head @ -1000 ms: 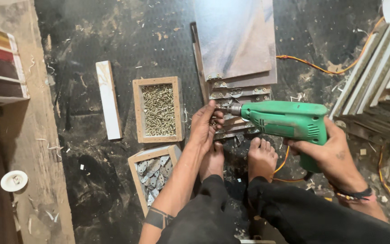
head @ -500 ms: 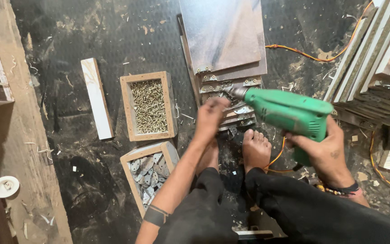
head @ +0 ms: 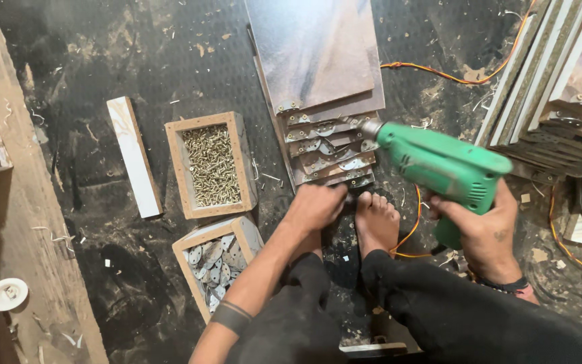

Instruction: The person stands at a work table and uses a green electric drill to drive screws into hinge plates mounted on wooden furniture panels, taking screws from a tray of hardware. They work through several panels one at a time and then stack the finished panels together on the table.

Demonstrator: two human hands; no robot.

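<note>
My right hand (head: 483, 229) grips a green electric drill (head: 439, 165), its chuck pointing left over a stack of laminate boards (head: 318, 61) with metal hinges (head: 325, 145) along their near ends. My left hand (head: 314, 205) reaches down to the near edge of that stack, fingers curled at the lowest board; what it touches is hidden. My bare foot (head: 375, 222) rests on the floor beside that hand. An orange cord (head: 409, 226) runs under the drill.
A wooden box of screws (head: 210, 165) and a second box of metal plates (head: 217, 259) sit to the left. A white strip (head: 134, 155) lies further left. More hinged boards (head: 554, 87) lean at right. A white round fitting (head: 6, 294) lies lower left.
My left hand dropped from the hinges near the drill tip to the stack's near edge. The drill tilted and lifted slightly away to the right.
</note>
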